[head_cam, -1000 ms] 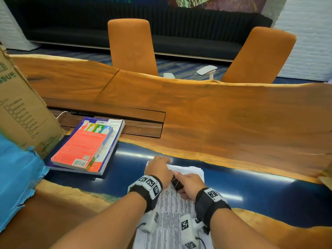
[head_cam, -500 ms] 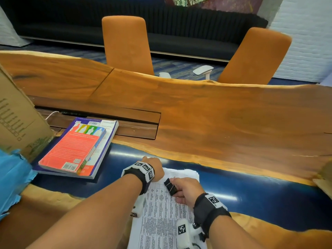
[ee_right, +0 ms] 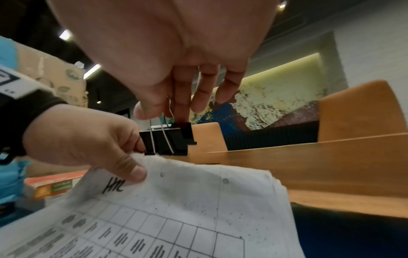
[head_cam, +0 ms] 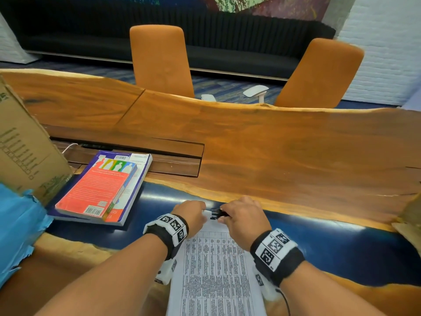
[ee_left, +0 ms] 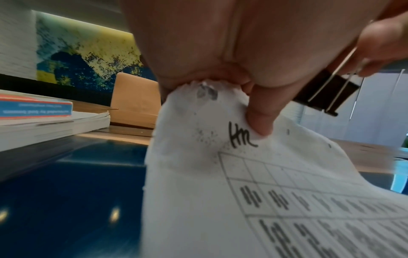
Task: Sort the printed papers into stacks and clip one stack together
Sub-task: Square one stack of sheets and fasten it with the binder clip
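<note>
A stack of printed papers with a table of text lies on the blue strip of the table, its far end lifted. My left hand pinches the stack's top left corner, thumb on top beside a handwritten mark. My right hand pinches the wire handles of a black binder clip. The black binder clip hangs just above the papers' far edge, jaws pointing down. The clip also shows behind my left thumb.
Two books lie stacked to the left on the table. A cardboard box and blue wrapping stand at the far left. Two orange chairs are beyond the wooden table edge. More cardboard sits at the right.
My right hand has carried the binder clip forward from over the page to the papers' far edge. My left hand has lifted the stack's top corner.
</note>
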`<action>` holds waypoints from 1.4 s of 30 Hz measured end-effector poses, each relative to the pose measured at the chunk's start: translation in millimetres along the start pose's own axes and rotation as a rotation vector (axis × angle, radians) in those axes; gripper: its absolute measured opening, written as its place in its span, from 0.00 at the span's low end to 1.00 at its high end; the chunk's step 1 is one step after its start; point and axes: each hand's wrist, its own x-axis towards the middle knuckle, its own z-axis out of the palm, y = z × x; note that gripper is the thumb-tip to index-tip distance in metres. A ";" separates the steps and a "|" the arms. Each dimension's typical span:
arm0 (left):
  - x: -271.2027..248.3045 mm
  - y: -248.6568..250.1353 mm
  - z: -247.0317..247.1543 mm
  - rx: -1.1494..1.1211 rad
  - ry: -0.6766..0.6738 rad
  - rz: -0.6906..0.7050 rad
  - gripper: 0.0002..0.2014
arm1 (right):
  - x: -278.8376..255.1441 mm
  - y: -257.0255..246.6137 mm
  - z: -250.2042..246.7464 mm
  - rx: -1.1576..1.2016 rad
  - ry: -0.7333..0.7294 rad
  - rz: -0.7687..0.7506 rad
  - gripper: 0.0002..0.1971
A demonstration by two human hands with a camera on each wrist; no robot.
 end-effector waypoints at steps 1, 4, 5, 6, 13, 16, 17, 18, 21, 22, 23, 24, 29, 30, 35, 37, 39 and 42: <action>-2.0 0.8 -1.3 -0.011 0.005 0.010 0.10 | 1.7 -1.0 -0.9 -0.018 -0.021 -0.020 0.13; -10.2 2.6 -6.2 -0.038 0.008 0.042 0.10 | 7.3 -3.2 -7.0 -0.046 -0.054 -0.033 0.13; -13.3 2.8 -8.0 -0.043 0.017 0.056 0.10 | 9.5 -2.7 -8.7 -0.054 -0.069 -0.032 0.13; -16.5 2.9 -9.5 -0.045 0.027 0.064 0.09 | 11.8 -2.0 -10.4 -0.068 -0.094 -0.028 0.13; -34.6 2.9 -10.5 -0.067 0.106 0.145 0.10 | 29.7 2.7 -27.9 0.020 -0.349 0.016 0.16; -38.8 1.5 -9.5 -0.120 0.103 0.140 0.10 | 31.7 -1.2 -34.7 -0.006 -0.431 0.014 0.29; -40.0 1.6 -10.6 -0.125 0.097 0.131 0.11 | 32.3 -1.1 -32.6 -0.019 -0.443 0.021 0.33; -41.3 2.3 -12.1 -0.104 0.089 0.120 0.12 | 31.9 -0.8 -29.2 -0.021 -0.445 0.035 0.34; -44.7 6.6 -17.8 0.087 0.074 0.141 0.22 | 30.1 3.1 -14.3 0.064 -0.376 0.078 0.33; -45.4 9.1 -19.4 0.143 0.071 0.157 0.25 | 28.8 3.0 -10.8 0.108 -0.348 0.085 0.33; -45.2 11.2 -20.1 0.161 0.073 0.168 0.23 | 28.0 3.6 -7.6 0.150 -0.322 0.084 0.33; -45.2 13.0 -20.7 0.152 0.077 0.170 0.20 | 27.6 3.7 -5.2 0.178 -0.300 0.077 0.31; -51.3 15.8 -17.0 0.064 0.120 0.212 0.13 | 25.5 6.6 -3.7 0.099 -0.333 0.038 0.39; -53.7 17.1 -16.4 0.069 0.126 0.232 0.13 | 25.2 6.7 -4.9 0.050 -0.380 0.035 0.42; -50.6 18.0 -12.0 0.160 0.107 0.311 0.12 | 26.7 2.9 -7.6 -0.084 -0.553 0.067 0.14; -46.6 14.7 -8.8 0.188 0.097 0.340 0.12 | 26.8 1.8 -5.6 -0.095 -0.565 0.069 0.11; -43.3 11.8 -5.9 0.219 0.086 0.364 0.13 | 23.6 1.6 -3.8 -0.106 -0.557 0.061 0.10; -40.1 7.0 -5.6 0.246 0.087 0.367 0.15 | 21.8 3.8 -7.9 0.023 -0.512 0.069 0.02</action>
